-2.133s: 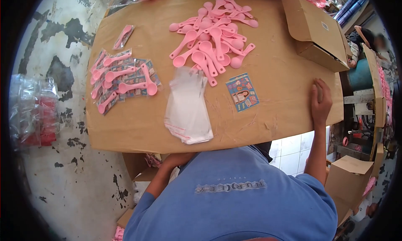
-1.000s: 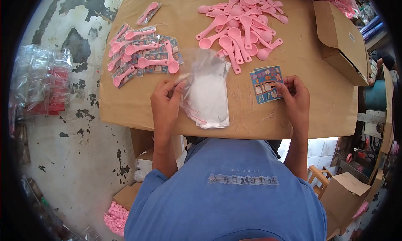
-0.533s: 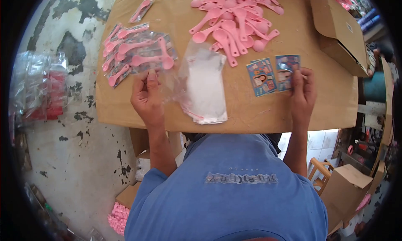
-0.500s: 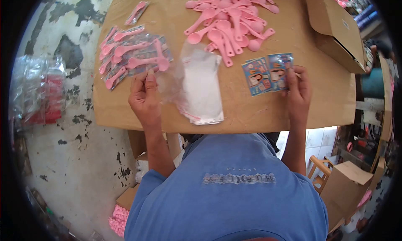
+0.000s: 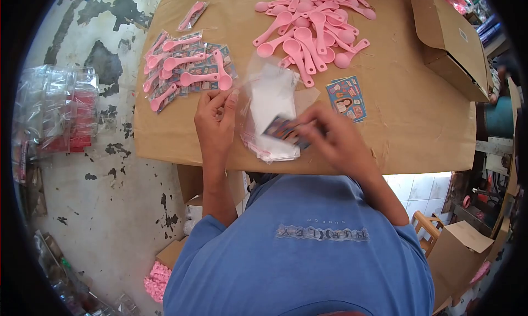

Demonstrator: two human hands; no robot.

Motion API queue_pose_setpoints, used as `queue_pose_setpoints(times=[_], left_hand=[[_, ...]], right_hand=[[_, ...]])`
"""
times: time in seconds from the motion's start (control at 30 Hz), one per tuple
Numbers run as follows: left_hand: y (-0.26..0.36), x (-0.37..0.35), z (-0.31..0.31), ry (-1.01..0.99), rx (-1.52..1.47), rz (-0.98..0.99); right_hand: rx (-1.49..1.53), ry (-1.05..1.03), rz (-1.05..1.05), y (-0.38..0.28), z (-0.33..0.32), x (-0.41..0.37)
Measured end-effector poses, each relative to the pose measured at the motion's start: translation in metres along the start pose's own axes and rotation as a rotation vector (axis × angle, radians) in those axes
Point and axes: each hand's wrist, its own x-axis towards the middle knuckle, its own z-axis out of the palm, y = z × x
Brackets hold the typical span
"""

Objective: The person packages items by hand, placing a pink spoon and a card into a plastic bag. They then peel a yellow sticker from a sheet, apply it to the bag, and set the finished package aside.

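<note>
My right hand point(image 5: 333, 137) is closed on a printed card point(image 5: 283, 130), blurred by motion, over a stack of clear plastic bags point(image 5: 271, 104). My left hand point(image 5: 215, 115) is pinched at the left edge of that stack, seemingly on the thin film of a clear bag. More printed cards point(image 5: 347, 99) lie to the right of the bags. Beyond my left hand sits a group of pink spoons packed with cards in clear bags point(image 5: 190, 68). A large heap of loose pink spoons point(image 5: 313, 27) lies at the far middle of the table.
One packed spoon point(image 5: 192, 15) lies apart at the far left of the brown table point(image 5: 418, 134). An open cardboard box point(image 5: 448, 46) stands at the far right. Clear packets point(image 5: 58, 107) are left of the table, and another box point(image 5: 459, 255) is at the lower right.
My right hand has moved left from the cards to the bag stack, carrying a card. My left hand has shifted slightly toward the bags. The view has shifted a little.
</note>
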Motion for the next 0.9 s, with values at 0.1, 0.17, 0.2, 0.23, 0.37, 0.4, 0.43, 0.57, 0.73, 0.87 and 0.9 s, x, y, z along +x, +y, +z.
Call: queue_pose_setpoints(times=[0.1, 0.17, 0.2, 0.23, 0.37, 0.4, 0.43, 0.57, 0.73, 0.87, 0.9], left_hand=[[-0.006, 0.000, -0.004, 0.084, -0.130, -0.007], [-0.023, -0.001, -0.016, 0.122, -0.329, -0.105], [-0.026, 0.001, -0.024, 0.118, -0.436, -0.148], [-0.027, 0.002, -0.034, 0.116, -0.541, -0.192], [0.007, 0.012, -0.035, -0.008, -1.004, -0.412], [0.016, 0.011, -0.029, -0.055, -1.107, -0.468], [0.020, 0.010, -0.020, -0.089, -1.166, -0.508], [0.035, 0.003, 0.022, -0.159, -1.282, -0.538], [0.063, -0.001, 0.057, -0.226, -1.232, -0.431], [0.079, -0.004, 0.069, -0.217, -1.261, -0.491], [0.080, -0.005, 0.071, -0.226, -1.262, -0.494]], right_hand=[[-0.175, -0.033, -0.109, 0.002, 0.030, 0.013], [-0.250, -0.009, -0.130, 0.004, 0.031, 0.016], [-0.234, -0.010, -0.126, 0.004, 0.029, 0.018], [-0.217, -0.014, -0.124, 0.004, 0.027, 0.019], [-0.026, 0.152, -0.011, -0.002, 0.003, 0.008], [0.028, 0.230, 0.001, 0.009, -0.001, 0.003], [0.084, 0.304, 0.013, 0.015, -0.005, -0.001], [0.364, 0.391, 0.190, 0.009, -0.022, -0.019], [0.451, 0.351, 0.185, 0.004, -0.021, -0.027], [0.467, 0.443, 0.089, -0.003, -0.015, -0.021], [0.466, 0.458, 0.076, -0.002, -0.016, -0.020]])
